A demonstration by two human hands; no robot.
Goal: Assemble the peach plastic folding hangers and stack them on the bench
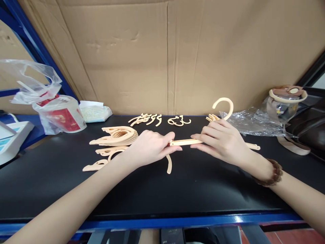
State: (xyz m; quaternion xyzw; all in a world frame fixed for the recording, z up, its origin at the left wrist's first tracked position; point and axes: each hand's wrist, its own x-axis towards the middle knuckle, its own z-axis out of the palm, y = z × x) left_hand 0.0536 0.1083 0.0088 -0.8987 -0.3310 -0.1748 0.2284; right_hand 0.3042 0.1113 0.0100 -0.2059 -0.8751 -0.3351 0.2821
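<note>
A cream plastic folding hanger (185, 142) is held level between my two hands above the black tabletop. My left hand (151, 146) pinches the left end of its arm between thumb and fingers. My right hand (222, 140) grips the hanger further right, with the curved hook (230, 105) rising above the knuckles. Just below my left hand lies a loose curved cream piece (169, 165), partly hidden by the hand. To the left, a stack of cream hanger parts (119, 136) reaches behind my left hand. A cream strip end (254, 146) shows behind my right wrist.
Small cream hooks (148, 119) lie along the back, with more hook pieces (179, 120) beside them. A bagged cup (64, 115) and a tissue pack (95, 112) stand left. Clear plastic wrap (251, 122) and a bottle (285, 105) are right. Cardboard (122, 57) walls the back.
</note>
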